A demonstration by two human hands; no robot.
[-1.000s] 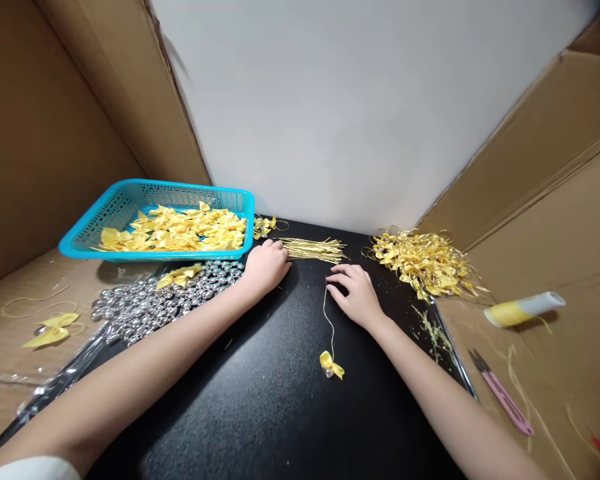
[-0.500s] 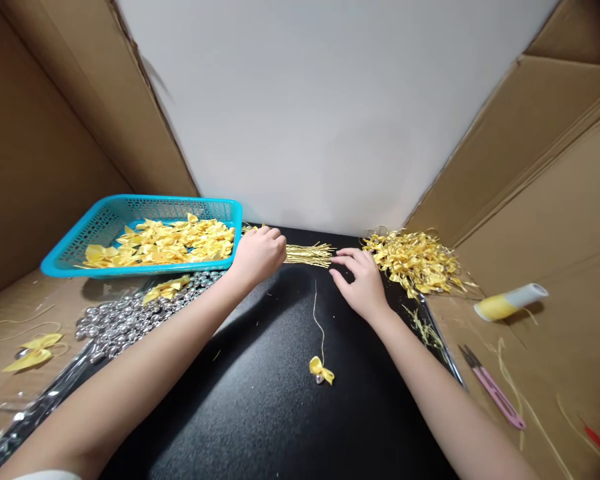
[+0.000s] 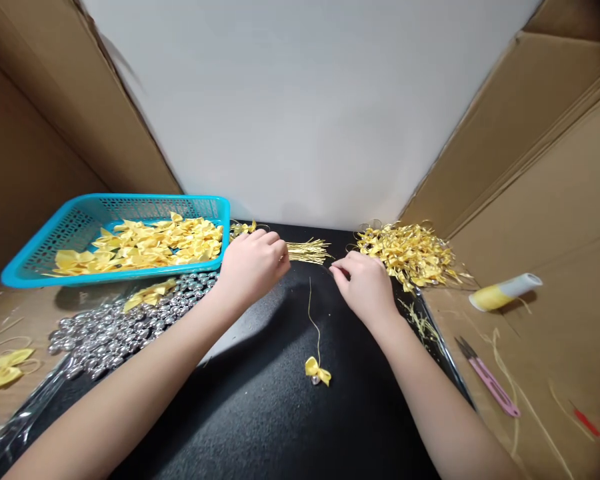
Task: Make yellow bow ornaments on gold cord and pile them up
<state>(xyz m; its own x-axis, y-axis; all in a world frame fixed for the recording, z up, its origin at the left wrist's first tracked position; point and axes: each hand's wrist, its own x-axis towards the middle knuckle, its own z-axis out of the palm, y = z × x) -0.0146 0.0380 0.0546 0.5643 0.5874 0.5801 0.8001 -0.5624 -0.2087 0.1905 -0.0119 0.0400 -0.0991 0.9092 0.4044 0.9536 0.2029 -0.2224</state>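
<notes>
My left hand (image 3: 257,263) is closed, its fingertips curled out of sight, at the left end of a bundle of cut gold strings (image 3: 307,251). To the right of the bundle, my right hand (image 3: 364,283) pinches thumb and forefinger together on the end of a thin gold string (image 3: 326,268). Nearer to me on the black tabletop (image 3: 260,400) lies a yellow ribbon bow (image 3: 318,371) with a silver bead and a string trailing away from it. What my left hand grips is hidden.
A blue basket (image 3: 130,275) of yellow bows stands at left, silver beads (image 3: 125,327) beside it. At right are a pile of finished bows (image 3: 410,253), a yellow-and-white tube (image 3: 505,292) and pink thread snips (image 3: 490,380). Cardboard walls (image 3: 555,133) flank both sides.
My right hand's spread fingers have closed into a pinch. My left hand stays closed near the bundle. The whole view has shifted slightly.
</notes>
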